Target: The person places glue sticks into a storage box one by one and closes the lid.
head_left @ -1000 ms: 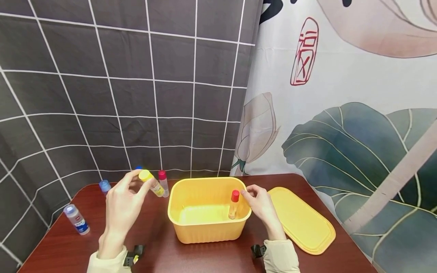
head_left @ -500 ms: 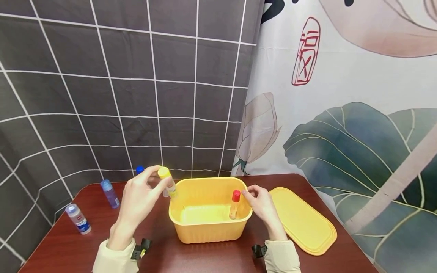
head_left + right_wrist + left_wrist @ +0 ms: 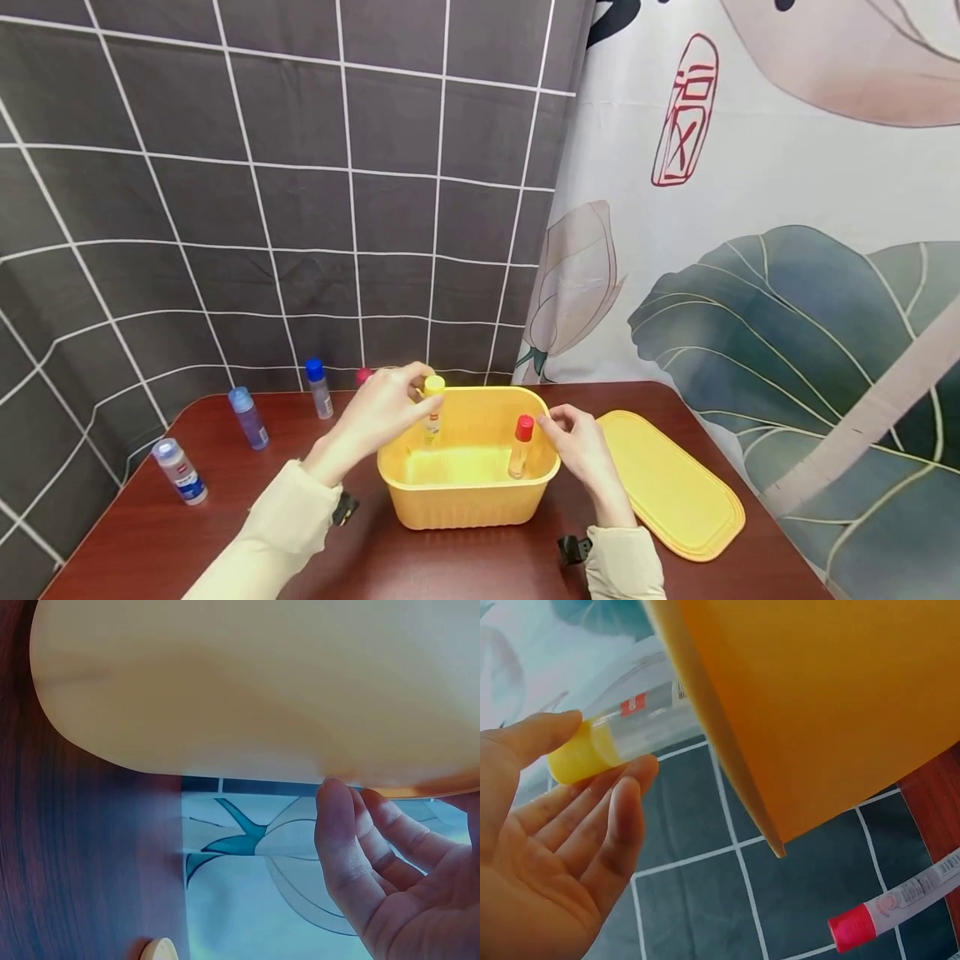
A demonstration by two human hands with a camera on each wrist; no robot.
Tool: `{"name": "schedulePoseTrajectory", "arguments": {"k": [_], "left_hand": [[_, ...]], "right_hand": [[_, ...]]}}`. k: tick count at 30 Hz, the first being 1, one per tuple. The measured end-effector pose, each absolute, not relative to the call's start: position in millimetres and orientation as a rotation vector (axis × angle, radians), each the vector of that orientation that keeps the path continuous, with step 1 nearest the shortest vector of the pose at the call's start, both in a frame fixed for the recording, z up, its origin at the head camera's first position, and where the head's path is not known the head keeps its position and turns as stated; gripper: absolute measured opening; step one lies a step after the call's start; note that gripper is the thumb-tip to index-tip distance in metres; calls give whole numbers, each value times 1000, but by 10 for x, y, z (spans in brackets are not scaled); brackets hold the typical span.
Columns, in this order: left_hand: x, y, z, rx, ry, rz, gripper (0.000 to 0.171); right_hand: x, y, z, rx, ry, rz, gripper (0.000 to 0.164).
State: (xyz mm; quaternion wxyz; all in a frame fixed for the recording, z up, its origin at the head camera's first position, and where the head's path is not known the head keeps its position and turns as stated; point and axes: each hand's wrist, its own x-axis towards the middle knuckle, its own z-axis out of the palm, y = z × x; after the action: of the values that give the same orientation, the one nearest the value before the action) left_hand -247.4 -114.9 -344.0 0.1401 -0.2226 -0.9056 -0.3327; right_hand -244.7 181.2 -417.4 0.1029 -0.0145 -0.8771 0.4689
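My left hand (image 3: 382, 408) pinches a yellow-capped clear glue bottle (image 3: 432, 421) by its cap, between thumb and fingers. In the head view this bottle hangs upright inside the left part of a yellow plastic box (image 3: 472, 504). The left wrist view shows the bottle's body (image 3: 649, 720) partly hidden behind the box wall (image 3: 817, 712). At the box's right rim, my right hand (image 3: 585, 450) pinches the edge, with the thumb (image 3: 335, 817) against the outer wall. A red-capped glue bottle (image 3: 520, 450) stands inside the box near that hand.
Left of the box stand bottles with a blue cap (image 3: 318, 390), a light-blue cap (image 3: 249, 417) and a clear cap (image 3: 180, 471). A pink-capped one (image 3: 363, 375) is mostly behind my left hand. The yellow lid (image 3: 671, 483) lies right. Curtains rise behind the table.
My left hand has carried the yellow-capped glue bottle rightward, from beside the box to inside it. My right hand stays on the rim. The head view has shifted slightly.
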Motion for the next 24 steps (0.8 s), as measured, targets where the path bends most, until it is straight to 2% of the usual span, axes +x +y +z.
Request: {"name": "schedulePoseTrajectory", "arguments": {"k": [11,24], "left_hand": [[-2646,-952,-3354,-778,-2750,-938,19],[-2824,-670,-3350,-991,-2959,-533,14]], "right_hand": [[-2458,1811,-4178,-17,-2576,1377,19],[-2448,1819,-4182,-9,-2565,1370,21]]}}
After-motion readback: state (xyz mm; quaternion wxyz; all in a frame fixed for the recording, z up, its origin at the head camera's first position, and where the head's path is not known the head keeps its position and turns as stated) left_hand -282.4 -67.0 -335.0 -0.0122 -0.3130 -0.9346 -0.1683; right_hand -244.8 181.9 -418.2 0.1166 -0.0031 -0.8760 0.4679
